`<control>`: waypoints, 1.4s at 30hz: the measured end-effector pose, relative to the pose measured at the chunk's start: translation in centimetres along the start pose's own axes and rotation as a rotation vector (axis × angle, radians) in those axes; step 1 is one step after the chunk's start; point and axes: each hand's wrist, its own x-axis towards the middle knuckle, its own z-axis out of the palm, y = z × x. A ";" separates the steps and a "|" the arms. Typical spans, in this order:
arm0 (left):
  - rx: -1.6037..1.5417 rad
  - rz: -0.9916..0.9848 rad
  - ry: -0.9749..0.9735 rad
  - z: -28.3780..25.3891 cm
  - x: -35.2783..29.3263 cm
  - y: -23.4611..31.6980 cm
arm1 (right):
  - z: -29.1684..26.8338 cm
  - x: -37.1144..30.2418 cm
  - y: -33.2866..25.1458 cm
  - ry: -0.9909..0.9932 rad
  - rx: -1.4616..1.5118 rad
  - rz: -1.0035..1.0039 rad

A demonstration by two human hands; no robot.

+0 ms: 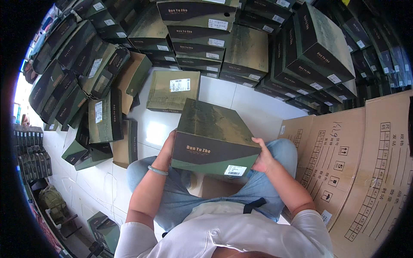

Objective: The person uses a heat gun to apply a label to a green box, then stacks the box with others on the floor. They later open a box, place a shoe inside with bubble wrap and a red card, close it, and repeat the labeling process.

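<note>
A closed green and dark-brown shoebox [213,135] is held up over my lap, tilted so its long printed side faces me. My left hand [168,145] grips its left end, though most of the fingers are hidden behind the box. At the right end my right hand [263,157] has its thumb on the top edge and the other fingers lower down on the side. A white barcode label is stuck near the box's lower right corner. Just beyond it, another shoebox [165,92] with a white label lies on the white floor.
Tall stacks of shoeboxes [202,32] line the far side, with more stacked boxes [320,47] at the right. Tumbled boxes [105,114] lie at the left, some of them open. Large brown cartons [344,172] stand close to my right arm.
</note>
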 end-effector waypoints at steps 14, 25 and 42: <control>-0.141 0.359 -0.268 4.7 -4.2 3.9 | 7.9 -17.8 1.7 -0.205 0.057 -1.167; -0.178 0.418 -0.255 3.7 -3.4 3.9 | 35.0 -26.3 -20.5 -0.386 -0.284 -1.359; -0.218 0.195 -0.188 1.8 1.2 3.8 | 53.6 -13.0 -36.6 -0.329 -0.598 -1.183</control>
